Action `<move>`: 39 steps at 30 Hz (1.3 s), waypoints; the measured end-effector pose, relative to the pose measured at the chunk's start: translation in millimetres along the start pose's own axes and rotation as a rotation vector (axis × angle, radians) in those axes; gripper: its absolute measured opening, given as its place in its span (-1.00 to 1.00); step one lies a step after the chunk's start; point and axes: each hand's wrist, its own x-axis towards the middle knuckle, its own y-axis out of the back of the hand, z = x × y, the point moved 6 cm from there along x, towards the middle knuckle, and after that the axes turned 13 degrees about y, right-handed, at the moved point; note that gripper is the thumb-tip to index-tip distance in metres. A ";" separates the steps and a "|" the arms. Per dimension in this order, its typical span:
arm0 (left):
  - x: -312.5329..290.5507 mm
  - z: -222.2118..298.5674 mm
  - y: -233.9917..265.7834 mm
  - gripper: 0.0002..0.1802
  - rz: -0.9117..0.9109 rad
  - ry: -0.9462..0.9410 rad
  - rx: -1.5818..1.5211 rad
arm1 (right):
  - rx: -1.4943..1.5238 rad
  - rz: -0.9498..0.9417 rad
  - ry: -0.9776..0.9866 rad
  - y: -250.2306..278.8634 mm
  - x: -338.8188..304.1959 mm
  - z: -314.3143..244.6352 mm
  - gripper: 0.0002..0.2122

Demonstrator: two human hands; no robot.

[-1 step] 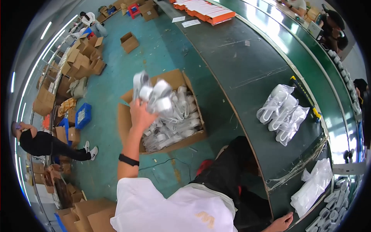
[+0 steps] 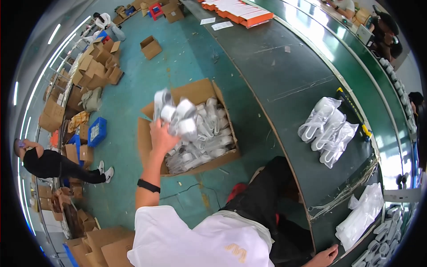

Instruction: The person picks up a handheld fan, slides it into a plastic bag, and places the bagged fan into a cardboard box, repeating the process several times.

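My left hand is closed on several bagged white-and-grey handled devices, in clear plastic. It holds them over an open cardboard box on the floor. More bagged devices of the same kind fill that box. My right hand rests at the near edge of the dark table, fingers loosely bent, with nothing seen in it. Close to it lies a stack of white plastic bags. Further up the table, several bagged devices lie side by side.
A yellow-and-black tool lies along the dark table, beside a green conveyor. Loose grey-and-white devices are heaped at the lower right. Orange-and-white boxes sit at the far end. A person stands at left.
The view has shifted very slightly. My left hand still holds the bagged devices over the box, and my right hand stays at the table edge.
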 end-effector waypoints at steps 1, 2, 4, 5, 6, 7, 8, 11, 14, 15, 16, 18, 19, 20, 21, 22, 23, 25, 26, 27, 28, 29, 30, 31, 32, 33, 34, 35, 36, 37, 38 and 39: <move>-13.0 -25.0 -14.4 -0.36 -0.067 0.025 0.014 | -0.017 -0.016 -0.010 -1.1 0.2 1.3 -0.59; -26.1 -50.3 -31.7 -0.34 -0.118 0.048 0.068 | -0.015 -0.023 -0.010 -2.6 0.2 0.4 -0.59; -46.2 -81.8 -63.2 -0.33 -0.181 0.060 0.110 | -0.054 -0.020 0.000 -1.0 0.9 0.3 -0.60; -55.6 -95.5 -73.7 -0.33 -0.250 0.070 0.147 | -0.059 -0.022 0.001 -5.1 -0.3 9.6 -0.60; -63.8 -107.7 -85.0 -0.32 -0.317 0.077 0.182 | -0.029 -0.059 -0.069 -13.6 -3.0 26.2 -0.63; -69.7 -114.9 -94.7 -0.34 -0.324 0.043 0.201 | -0.001 -0.090 -0.147 -17.8 -7.0 42.6 -0.64; -73.3 -117.5 -106.0 -0.34 -0.363 0.003 0.210 | 0.047 -0.152 -0.231 -20.7 -9.0 48.1 -0.64; -85.0 -115.6 -140.2 -0.33 -0.499 -0.080 0.265 | 0.015 -0.120 -0.210 -19.9 -12.0 54.1 -0.64; -96.5 -117.3 -179.6 -0.28 -0.620 -0.118 0.360 | -0.041 -0.116 -0.213 -17.3 -10.9 41.9 -0.65; -99.4 -117.8 -190.0 -0.27 -0.673 -0.107 0.380 | -0.036 -0.092 -0.226 -17.4 -11.5 42.7 -0.65; -103.9 -125.6 -198.1 -0.25 -0.702 -0.066 0.378 | -0.005 -0.105 -0.213 -19.6 -12.6 44.4 -0.65; -98.4 -117.0 -200.3 -0.23 -0.719 -0.039 0.366 | 0.026 -0.099 -0.209 -20.3 -15.6 48.0 -0.64; -101.1 -101.0 -196.9 -0.21 -0.823 -0.016 0.412 | 0.021 -0.081 -0.179 -19.2 -16.6 48.8 -0.66; -103.0 -90.4 -189.6 -0.19 -0.923 0.011 0.463 | 0.021 -0.069 -0.150 -17.4 -14.8 45.3 -0.68; -96.5 -78.2 -184.0 -0.19 -0.913 -0.004 0.457 | 0.019 -0.051 -0.158 -13.8 -14.0 42.2 -0.68; -90.2 -73.0 -170.4 -0.21 -0.885 0.016 0.442 | -0.048 -0.053 -0.137 -8.7 -9.3 24.8 -0.65; -84.3 -67.0 -160.3 -0.22 -0.860 0.032 0.426 | -0.120 -0.054 -0.116 -4.2 -6.8 12.5 -0.61; -67.8 -54.1 -138.5 -0.25 -0.815 0.070 0.366 | -0.120 -0.032 -0.082 -3.3 -5.1 6.5 -0.62; -58.0 -48.0 -128.8 -0.29 -0.780 0.106 0.307 | -0.129 -0.016 -0.045 -1.7 -4.6 3.0 -0.64; -50.3 -41.7 -122.7 -0.29 -0.771 0.105 0.309 | -0.123 -0.013 -0.051 -0.6 -4.9 0.5 -0.64; -38.8 -33.1 -112.1 -0.34 -0.669 0.136 0.224 | -0.077 -0.021 -0.078 0.6 -4.7 -1.1 -0.65; -27.8 -22.5 -100.3 -0.40 -0.567 0.164 0.140 | -0.032 -0.030 -0.106 1.3 -4.0 -3.3 -0.67; -18.9 -3.7 -86.5 -0.44 -0.459 0.085 0.051 | -0.022 -0.007 -0.054 5.9 0.3 -11.5 -0.69; -10.3 20.3 -67.7 -0.48 -0.350 0.001 -0.039 | -0.019 0.000 -0.065 6.2 1.1 -10.0 -0.69; -5.2 49.2 -46.3 -0.51 -0.244 -0.060 -0.187 | -0.020 -0.001 -0.049 6.5 0.0 -8.4 -0.68; -4.6 77.3 -19.2 -0.54 -0.136 -0.114 -0.330 | -0.014 -0.008 -0.028 3.5 -2.3 -6.8 -0.67; -4.6 114.8 7.2 -0.57 -0.106 -0.172 -0.447 | 0.208 -0.028 -0.177 -15.7 -20.9 29.9 -0.74; -8.2 149.3 34.9 -0.60 -0.075 -0.224 -0.556 | 0.208 -0.026 -0.189 -18.7 -24.6 32.4 -0.74; -13.7 182.6 55.6 -0.61 -0.046 -0.284 -0.639 | 0.196 -0.003 -0.152 -16.8 -23.3 27.3 -0.77; -19.1 212.8 69.3 -0.61 -0.018 -0.343 -0.722 | 0.184 0.018 -0.114 -13.9 -20.8 21.3 -0.79; -23.2 240.1 70.2 -0.57 -0.043 -0.397 -0.795 | 0.206 0.016 -0.121 -13.2 -20.4 20.0 -0.80; -29.2 264.6 74.7 -0.54 -0.066 -0.452 -0.860 | 0.181 -0.030 -0.142 -10.5 -18.3 16.3 -0.77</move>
